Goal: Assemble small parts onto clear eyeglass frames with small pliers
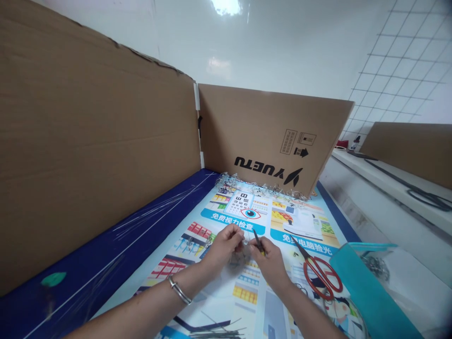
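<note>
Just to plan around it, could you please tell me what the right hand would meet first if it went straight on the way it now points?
The right hand would most likely meet the left hand first, though depth is hard to judge from this view.

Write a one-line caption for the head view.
Left hand and right hand, slim black tool in the right, meet above a colourful printed poster beside red-handled scissors.

Passage forward from the left hand (pixel 224 247) and right hand (pixel 270 266) over a printed poster (pixel 303 221), up to tangled clear strips (pixel 257 186) and a cardboard panel (pixel 268 132). Cardboard wall (pixel 95 141) closing the left; red scissors (pixel 319 278) and a teal pouch (pixel 367 287) blocking the right.
</note>
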The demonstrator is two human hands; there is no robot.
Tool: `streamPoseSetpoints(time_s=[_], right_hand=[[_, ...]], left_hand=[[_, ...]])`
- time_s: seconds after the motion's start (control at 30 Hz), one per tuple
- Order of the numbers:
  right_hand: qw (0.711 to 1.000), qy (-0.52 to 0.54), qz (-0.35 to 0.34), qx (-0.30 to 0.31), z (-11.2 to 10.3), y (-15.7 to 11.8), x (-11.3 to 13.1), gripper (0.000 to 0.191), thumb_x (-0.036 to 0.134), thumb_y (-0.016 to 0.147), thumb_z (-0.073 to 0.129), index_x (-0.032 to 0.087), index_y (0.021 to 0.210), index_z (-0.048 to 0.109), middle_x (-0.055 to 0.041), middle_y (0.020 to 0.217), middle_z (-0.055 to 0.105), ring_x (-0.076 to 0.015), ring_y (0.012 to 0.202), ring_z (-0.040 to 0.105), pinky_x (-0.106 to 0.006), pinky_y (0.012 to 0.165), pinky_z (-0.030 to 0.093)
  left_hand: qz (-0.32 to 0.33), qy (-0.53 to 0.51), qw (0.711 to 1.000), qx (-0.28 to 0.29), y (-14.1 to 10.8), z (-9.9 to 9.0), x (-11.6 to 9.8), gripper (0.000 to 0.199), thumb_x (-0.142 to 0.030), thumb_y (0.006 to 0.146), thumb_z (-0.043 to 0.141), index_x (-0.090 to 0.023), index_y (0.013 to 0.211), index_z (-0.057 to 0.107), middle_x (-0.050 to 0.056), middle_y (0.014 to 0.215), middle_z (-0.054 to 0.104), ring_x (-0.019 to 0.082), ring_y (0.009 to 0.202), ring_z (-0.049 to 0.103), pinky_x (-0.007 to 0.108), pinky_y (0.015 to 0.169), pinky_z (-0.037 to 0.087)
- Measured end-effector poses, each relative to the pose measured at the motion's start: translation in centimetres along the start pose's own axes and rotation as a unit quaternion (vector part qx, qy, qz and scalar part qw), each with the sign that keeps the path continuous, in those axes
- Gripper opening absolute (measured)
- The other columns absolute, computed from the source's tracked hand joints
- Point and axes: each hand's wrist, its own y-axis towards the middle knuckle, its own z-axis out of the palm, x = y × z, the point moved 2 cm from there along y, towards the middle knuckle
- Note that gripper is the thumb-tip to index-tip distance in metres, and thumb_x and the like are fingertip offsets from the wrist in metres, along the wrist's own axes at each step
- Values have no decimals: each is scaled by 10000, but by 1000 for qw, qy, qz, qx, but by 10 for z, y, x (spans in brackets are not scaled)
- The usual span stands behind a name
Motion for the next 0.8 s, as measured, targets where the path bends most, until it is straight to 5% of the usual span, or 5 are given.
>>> streamPoseSetpoints(time_s=[0.33, 0.8], right_hand=[[999, 24, 16, -31, 2, 1, -5, 105, 276, 719, 519, 195, 771, 476, 23, 696, 513, -118, 636, 472, -225, 592, 403], [999, 13, 27, -11, 2, 0, -3, 74, 258, 706, 514, 186, 712, 529, 29, 652, 528, -116, 600, 446, -219, 560, 372]], left_hand=[[50, 127, 991, 1, 5, -3, 3, 95, -259, 752, 504, -173, 733, 539, -25, 590, 519, 114, 547, 476, 203, 517, 345], [29, 83, 993, 79, 3, -2, -2, 130, -289, 784, 493, -166, 743, 494, -39, 589, 467, 82, 519, 409, 188, 492, 311]])
